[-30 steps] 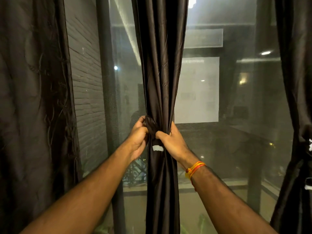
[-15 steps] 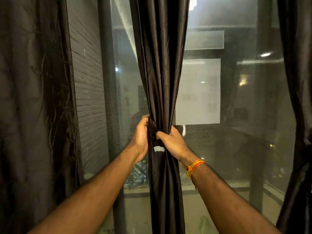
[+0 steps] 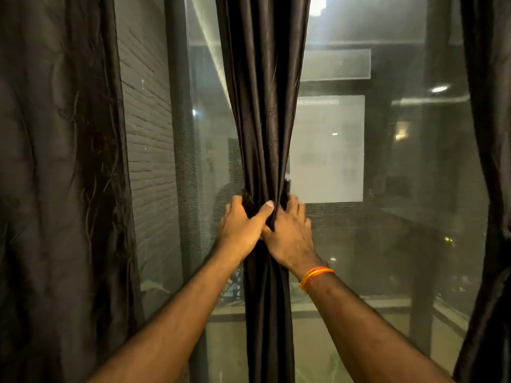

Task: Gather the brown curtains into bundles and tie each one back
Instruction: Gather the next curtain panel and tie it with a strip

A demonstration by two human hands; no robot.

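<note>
Arms outstretched, left grip (image 3: 243, 230) and right grip (image 3: 290, 237) touching, fingers (image 3: 294, 207) seemingly curled round the curtain (image 3: 265, 106)

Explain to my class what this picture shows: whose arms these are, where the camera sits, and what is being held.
There is no machine here. A person wears one camera on the head, looking forward and down, so both arms reach in from below. The left hand and right hand grip the middle curtain, gathered into a narrow bundle in front of a window. The left curtain hangs loose; the right curtain shows at the edge. An orange wristband circles the right wrist.
</note>
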